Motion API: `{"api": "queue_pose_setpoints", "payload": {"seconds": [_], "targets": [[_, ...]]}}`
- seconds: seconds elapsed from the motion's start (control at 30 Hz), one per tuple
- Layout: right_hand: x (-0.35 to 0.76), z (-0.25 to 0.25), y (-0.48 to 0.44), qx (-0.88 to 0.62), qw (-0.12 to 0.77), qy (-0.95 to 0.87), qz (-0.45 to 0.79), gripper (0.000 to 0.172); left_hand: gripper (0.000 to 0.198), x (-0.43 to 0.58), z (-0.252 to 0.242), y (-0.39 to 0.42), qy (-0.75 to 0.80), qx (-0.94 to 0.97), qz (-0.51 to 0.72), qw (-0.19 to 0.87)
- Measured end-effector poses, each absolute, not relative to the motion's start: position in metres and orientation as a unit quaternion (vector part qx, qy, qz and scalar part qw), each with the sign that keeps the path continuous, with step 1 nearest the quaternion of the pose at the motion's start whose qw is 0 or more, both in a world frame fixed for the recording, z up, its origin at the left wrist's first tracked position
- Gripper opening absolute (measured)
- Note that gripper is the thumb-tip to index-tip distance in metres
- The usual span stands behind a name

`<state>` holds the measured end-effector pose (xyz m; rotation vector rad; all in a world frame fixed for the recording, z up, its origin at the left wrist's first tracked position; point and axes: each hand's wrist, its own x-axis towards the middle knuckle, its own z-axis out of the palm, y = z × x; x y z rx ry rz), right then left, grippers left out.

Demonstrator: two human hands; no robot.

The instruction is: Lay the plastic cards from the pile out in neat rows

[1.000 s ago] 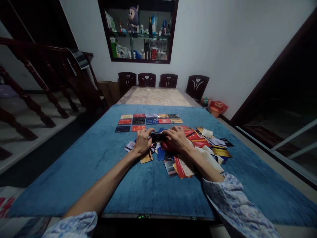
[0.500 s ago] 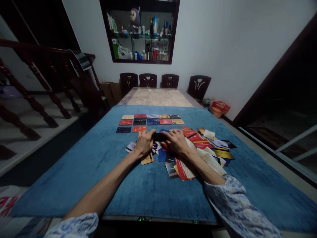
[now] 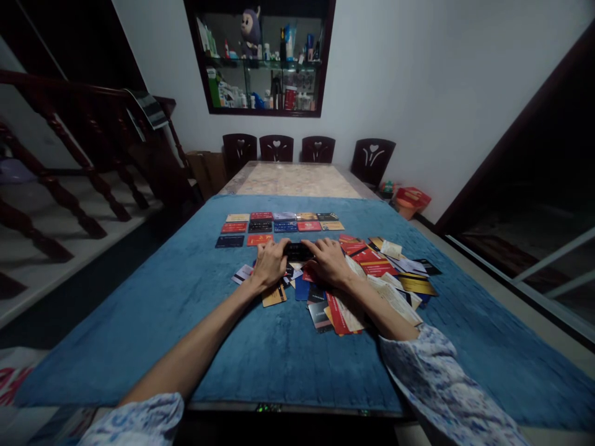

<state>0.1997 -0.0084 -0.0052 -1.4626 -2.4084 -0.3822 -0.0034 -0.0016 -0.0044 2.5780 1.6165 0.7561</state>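
Note:
Between my two hands is a black card [image 3: 298, 251], held by its left and right ends. My left hand [image 3: 270, 262] pinches the left end, and my right hand [image 3: 329, 260] grips the right end. Beyond them, plastic cards lie in rows, among them a dark blue card [image 3: 229, 241] and an orange-red card [image 3: 259, 240] in the nearest row. Loose cards and papers are heaped under and around my hands, including a gold card [image 3: 274, 296] by my left wrist and a red card [image 3: 341, 317] under my right forearm. My hands hide part of the heap.
A blue cloth [image 3: 176, 310] covers the near part of the table; the bare stone top [image 3: 297, 178] shows beyond it. Several dark chairs [image 3: 276, 148] stand at the far end. A wooden railing [image 3: 83, 173] is at the left, and a red bag [image 3: 413, 197] is on the right.
The black card is tilted up a little more, showing more of its face. Both hands keep their hold on it. The whole view has shifted slightly.

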Motion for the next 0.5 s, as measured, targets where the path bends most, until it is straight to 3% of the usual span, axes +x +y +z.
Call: {"api": "queue_pose_setpoints", "payload": {"seconds": [0.5], "targets": [[0.204,0.007,-0.008,-0.504,0.132,-0.849,-0.088,0.059,0.059,-0.016,0.001,0.005,0.482,0.835,0.25,0.084]]}}
